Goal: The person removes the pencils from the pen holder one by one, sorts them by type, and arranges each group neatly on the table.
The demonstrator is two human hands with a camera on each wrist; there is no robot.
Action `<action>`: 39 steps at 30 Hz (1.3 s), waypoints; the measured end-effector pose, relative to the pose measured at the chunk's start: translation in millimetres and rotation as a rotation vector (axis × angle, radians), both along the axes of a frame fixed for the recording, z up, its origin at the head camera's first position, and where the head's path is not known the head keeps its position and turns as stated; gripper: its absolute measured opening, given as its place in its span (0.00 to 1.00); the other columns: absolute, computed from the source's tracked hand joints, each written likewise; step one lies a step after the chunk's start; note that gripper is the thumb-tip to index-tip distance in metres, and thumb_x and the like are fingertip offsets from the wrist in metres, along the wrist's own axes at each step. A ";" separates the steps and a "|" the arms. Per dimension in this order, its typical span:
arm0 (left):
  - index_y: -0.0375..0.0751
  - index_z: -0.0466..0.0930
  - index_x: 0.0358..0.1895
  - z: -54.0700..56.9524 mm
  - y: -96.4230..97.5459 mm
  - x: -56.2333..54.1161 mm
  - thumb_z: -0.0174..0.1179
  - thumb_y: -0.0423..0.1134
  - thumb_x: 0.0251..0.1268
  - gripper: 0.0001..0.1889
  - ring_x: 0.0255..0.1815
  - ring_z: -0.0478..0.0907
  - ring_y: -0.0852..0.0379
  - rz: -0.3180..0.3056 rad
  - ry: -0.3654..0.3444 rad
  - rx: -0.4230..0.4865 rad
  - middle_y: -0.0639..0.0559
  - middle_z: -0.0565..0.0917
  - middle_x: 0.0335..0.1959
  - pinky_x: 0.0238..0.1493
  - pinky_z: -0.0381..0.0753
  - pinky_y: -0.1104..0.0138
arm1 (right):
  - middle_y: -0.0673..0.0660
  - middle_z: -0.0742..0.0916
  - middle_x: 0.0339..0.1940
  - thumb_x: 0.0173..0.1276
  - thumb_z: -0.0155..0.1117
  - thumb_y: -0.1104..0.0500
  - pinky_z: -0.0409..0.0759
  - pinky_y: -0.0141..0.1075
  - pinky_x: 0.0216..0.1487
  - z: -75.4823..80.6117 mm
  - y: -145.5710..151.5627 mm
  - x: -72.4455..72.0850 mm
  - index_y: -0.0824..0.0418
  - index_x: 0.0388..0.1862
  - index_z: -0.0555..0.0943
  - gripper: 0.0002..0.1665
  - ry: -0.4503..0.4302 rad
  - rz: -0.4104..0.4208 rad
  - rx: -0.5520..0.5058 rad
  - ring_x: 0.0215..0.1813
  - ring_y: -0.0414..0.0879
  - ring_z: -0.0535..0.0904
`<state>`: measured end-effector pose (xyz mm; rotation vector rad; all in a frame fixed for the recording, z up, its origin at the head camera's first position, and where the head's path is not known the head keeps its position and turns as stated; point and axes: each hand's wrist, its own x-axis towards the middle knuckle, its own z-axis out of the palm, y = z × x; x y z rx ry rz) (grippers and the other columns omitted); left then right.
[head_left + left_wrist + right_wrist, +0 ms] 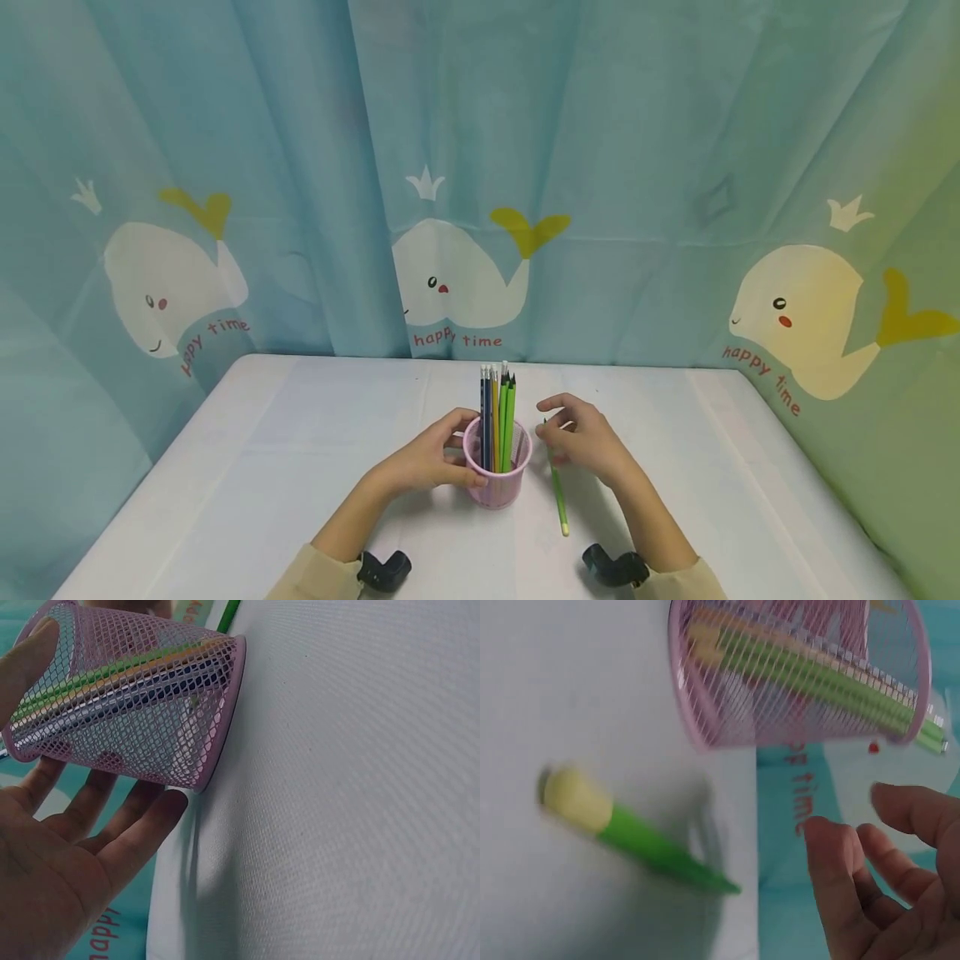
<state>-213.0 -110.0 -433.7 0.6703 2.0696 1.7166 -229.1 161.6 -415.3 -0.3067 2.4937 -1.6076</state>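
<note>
A pink mesh pencil holder (497, 493) stands upright on the white table. My left hand (426, 454) holds it from the left, thumb on the near side and fingers on the far side, as the left wrist view shows. Dark-striped pencils (485, 421), a yellow-orange one and green pencils (509, 421) stand inside. Right of the holder, a green pencil (560, 496) with a pale yellow end lies on the table. Above its far, pointed end hovers my right hand (588, 437), fingers loosely bent; in the right wrist view nothing is between them and they are apart from the pencil (645, 838).
The white tabletop (300, 467) spreads around both hands. Behind it hangs a blue curtain (637, 167) printed with whales and lettering. Black curved wrist devices (386, 572) sit at both cuffs.
</note>
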 end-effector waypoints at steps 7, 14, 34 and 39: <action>0.42 0.63 0.69 -1.9 -0.1 -0.6 0.75 0.32 0.52 0.41 0.65 0.74 0.41 0.002 0.004 -0.010 0.42 0.72 0.65 0.63 0.79 0.54 | 0.61 0.84 0.45 0.72 0.65 0.52 0.88 0.37 0.36 11.1 -15.8 11.4 0.62 0.61 0.78 0.23 0.103 0.064 -0.049 0.43 0.52 0.82; 0.43 0.63 0.69 -1.1 0.4 -0.9 0.75 0.33 0.52 0.41 0.66 0.74 0.41 0.000 0.008 -0.016 0.42 0.72 0.65 0.65 0.78 0.53 | 0.58 0.85 0.55 0.74 0.62 0.49 0.86 0.38 0.46 12.3 -26.2 17.4 0.54 0.65 0.77 0.24 0.156 0.101 -0.005 0.53 0.53 0.81; 0.44 0.63 0.69 -1.6 0.9 -1.2 0.75 0.33 0.53 0.40 0.65 0.75 0.42 -0.007 0.034 -0.023 0.41 0.73 0.64 0.62 0.80 0.56 | 0.57 0.86 0.45 0.75 0.60 0.56 0.85 0.34 0.45 7.8 -28.6 12.4 0.60 0.46 0.78 0.08 0.167 0.020 -0.048 0.47 0.48 0.81; 0.44 0.63 0.69 -2.4 0.8 -1.2 0.75 0.33 0.53 0.40 0.65 0.75 0.42 -0.002 0.032 -0.026 0.41 0.73 0.64 0.62 0.80 0.56 | 0.59 0.86 0.47 0.75 0.60 0.57 0.86 0.34 0.46 11.1 -26.1 12.4 0.61 0.45 0.78 0.08 0.168 0.028 -0.077 0.50 0.51 0.82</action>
